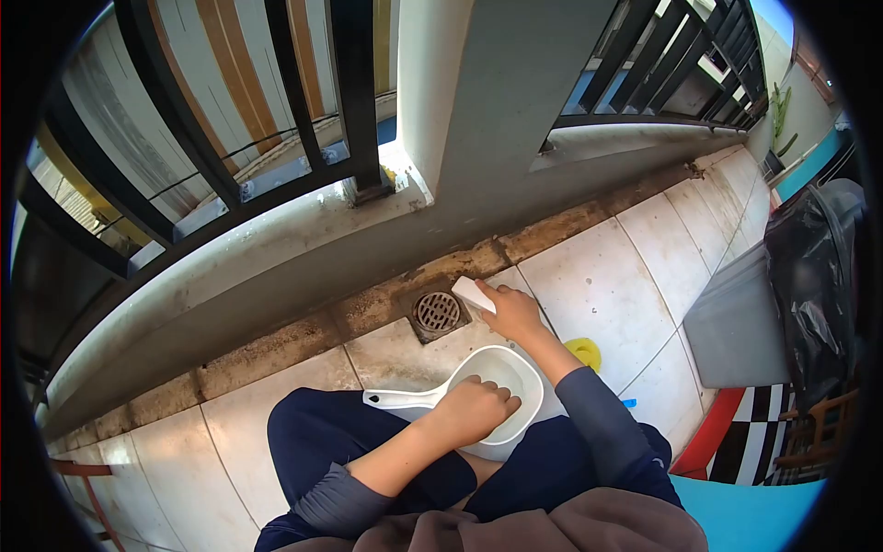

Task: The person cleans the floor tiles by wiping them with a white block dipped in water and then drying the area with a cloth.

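Note:
A white plastic dipper [526, 421] with a long handle rests between my legs, with what looks like water in its bowl. My left hand [478, 411] is over the bowl, its fingers curled closed; whatever they hold, if anything, is hidden. In my right hand [511, 313] is a white rectangular block [472, 294], gripped at its near end. That block is held just right of a round slotted floor drain [437, 312], whose surround is stained dark. Its underside is out of sight.
A yellow round object [583, 353] lies on the white floor tiles [607, 285] behind my right forearm. Beyond the drain runs a grey wall [368, 267] with a dirty base and black railings [349, 83]. At right stands a grey bin [736, 322] with a black bag [809, 294].

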The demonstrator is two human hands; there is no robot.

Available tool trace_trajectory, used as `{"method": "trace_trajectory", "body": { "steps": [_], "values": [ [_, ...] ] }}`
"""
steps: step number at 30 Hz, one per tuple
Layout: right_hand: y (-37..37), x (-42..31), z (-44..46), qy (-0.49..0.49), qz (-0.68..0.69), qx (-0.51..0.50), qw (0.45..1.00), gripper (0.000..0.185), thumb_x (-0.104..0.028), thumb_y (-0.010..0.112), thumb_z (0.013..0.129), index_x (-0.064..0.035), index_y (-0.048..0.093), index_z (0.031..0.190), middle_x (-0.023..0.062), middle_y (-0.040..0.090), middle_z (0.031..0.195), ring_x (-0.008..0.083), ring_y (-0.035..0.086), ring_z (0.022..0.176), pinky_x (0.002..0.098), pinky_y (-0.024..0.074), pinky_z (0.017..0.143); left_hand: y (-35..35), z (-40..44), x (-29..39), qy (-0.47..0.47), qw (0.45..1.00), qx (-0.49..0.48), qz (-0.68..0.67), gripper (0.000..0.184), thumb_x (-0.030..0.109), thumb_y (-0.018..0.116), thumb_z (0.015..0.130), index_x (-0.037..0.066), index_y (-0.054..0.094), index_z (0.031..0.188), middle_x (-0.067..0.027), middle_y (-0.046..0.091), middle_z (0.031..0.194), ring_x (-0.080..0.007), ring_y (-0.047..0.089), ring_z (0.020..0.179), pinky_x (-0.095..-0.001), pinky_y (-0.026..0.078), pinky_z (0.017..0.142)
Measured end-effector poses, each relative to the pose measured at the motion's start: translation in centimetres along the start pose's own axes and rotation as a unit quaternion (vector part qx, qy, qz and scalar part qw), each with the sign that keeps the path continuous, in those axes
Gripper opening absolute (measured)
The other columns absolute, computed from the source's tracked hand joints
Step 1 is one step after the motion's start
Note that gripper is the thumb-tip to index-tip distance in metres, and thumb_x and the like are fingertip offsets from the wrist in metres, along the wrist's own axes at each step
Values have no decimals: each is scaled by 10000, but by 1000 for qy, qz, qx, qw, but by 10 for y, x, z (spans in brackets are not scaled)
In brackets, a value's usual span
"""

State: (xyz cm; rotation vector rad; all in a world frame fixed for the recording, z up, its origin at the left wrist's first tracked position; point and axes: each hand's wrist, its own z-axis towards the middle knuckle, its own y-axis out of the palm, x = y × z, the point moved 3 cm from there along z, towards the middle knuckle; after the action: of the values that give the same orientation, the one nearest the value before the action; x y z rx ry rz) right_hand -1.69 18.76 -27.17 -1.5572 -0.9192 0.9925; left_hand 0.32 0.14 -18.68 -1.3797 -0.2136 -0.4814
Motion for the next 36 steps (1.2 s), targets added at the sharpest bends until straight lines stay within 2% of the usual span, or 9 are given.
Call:
{"method": "trace_trajectory", "body": {
  "steps": [4,8,12,15,19,23,28,34,36],
  "values": [
    [-2,33,5,103,19,15,994,598,-291,584,773,-160,410,1330,163,607,936,333,623,773,427,516,669,-5,-6,-9,-42,999,-7,28,77,110,540,741,76,551,809,-40,584,721,-218,606,691,-337,463,623],
    [10,6,0,-6,12,15,1000,600,-278,597,768,-159,399,1323,154,602,922,324,627,782,418,519,656,-13,-9,-27,-160,983,-69,55,86,110,535,769,68,565,838,-53,604,772,-224,611,747,-351,471,666],
    [5,16,5,19,-2,13,1000,603,-272,603,774,-164,386,1325,163,591,955,326,627,789,421,521,657,-16,-29,-44,-284,947,-111,96,163,106,539,760,64,589,909,-92,617,855,-248,610,836,-382,478,733],
    [5,26,9,84,-7,12,996,602,-274,607,775,-166,388,1325,167,590,970,325,627,800,417,523,665,-16,-46,-40,-304,937,-142,99,247,109,538,741,64,597,976,-113,614,893,-270,601,892,-397,475,779],
    [13,7,3,-59,14,-9,998,609,-263,599,781,-154,361,1331,172,593,976,328,624,809,413,521,672,0,-40,-48,-359,892,-275,-18,367,263,684,711,40,603,992,-147,625,966,-314,596,939,-395,477,803],
    [7,41,-1,113,38,-15,993,625,-266,597,785,-195,345,1352,180,602,958,334,620,832,417,514,711,11,-45,-58,-350,885,-305,-31,402,297,723,687,26,607,961,-165,634,932,-331,594,939,-400,477,784],
    [14,14,-16,-25,1,-38,999,633,-271,592,791,-218,327,1363,165,603,924,339,618,812,413,516,703,12,-41,-59,-348,889,-297,-8,305,179,738,674,53,653,938,-144,658,934,-291,630,916,-374,513,742],
    [14,51,-16,80,16,-4,997,644,-267,602,780,-204,324,1358,171,596,933,330,620,795,413,517,675,2,-44,-60,-379,887,-261,33,219,110,464,831,146,614,987,-99,646,962,-284,608,942,-434,469,759],
    [8,42,-20,68,3,-20,998,644,-266,602,781,-190,324,1357,174,597,946,330,621,805,408,518,676,1,-42,-62,-371,886,-275,51,235,101,468,823,173,617,990,-77,642,964,-263,601,965,-477,435,792]
  ]
}}
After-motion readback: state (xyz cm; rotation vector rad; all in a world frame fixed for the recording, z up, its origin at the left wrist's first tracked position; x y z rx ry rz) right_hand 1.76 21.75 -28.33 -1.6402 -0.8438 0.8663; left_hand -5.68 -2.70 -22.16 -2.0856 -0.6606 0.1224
